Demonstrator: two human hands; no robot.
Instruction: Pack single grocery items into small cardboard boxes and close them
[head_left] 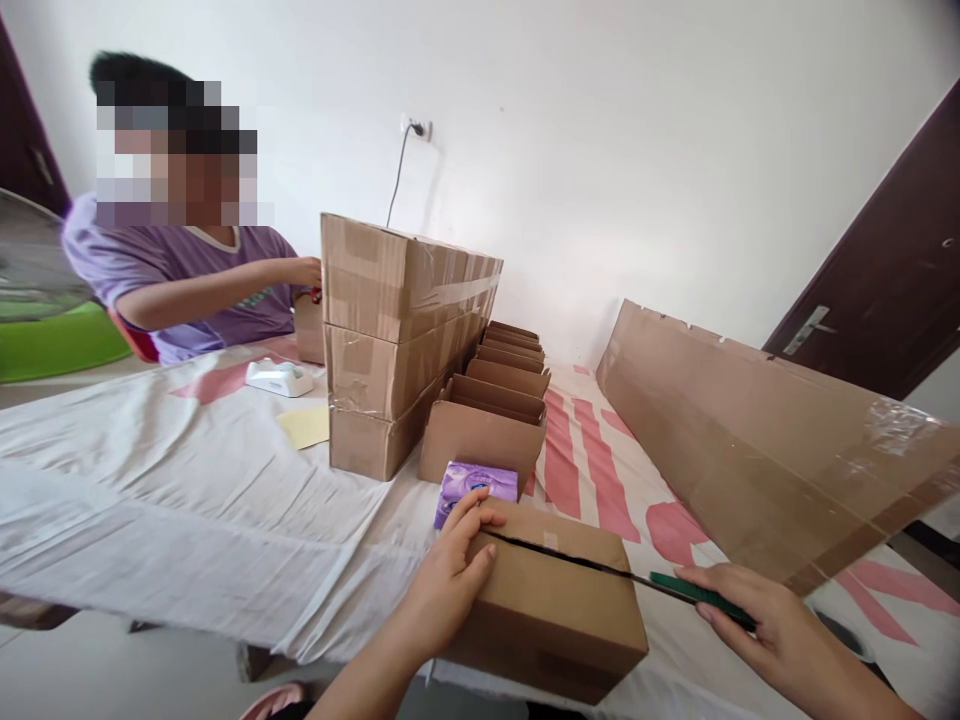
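A small closed cardboard box (555,610) lies on the table in front of me, a dark slit along its top seam. My left hand (450,580) rests on the box's left end, fingers curled over the edge, holding it. My right hand (780,630) grips a green-handled tool (701,595) whose thin blade reaches to the box's seam. A purple tissue pack (476,485) lies just beyond the box, touching my left fingertips.
A row of open small cartons (495,400) runs away from me beside a stack of three taped boxes (397,350). A large flat cardboard panel (757,450) leans at the right. Another person in a purple shirt (187,290) works at the far left. A white cloth (187,500) covers the table.
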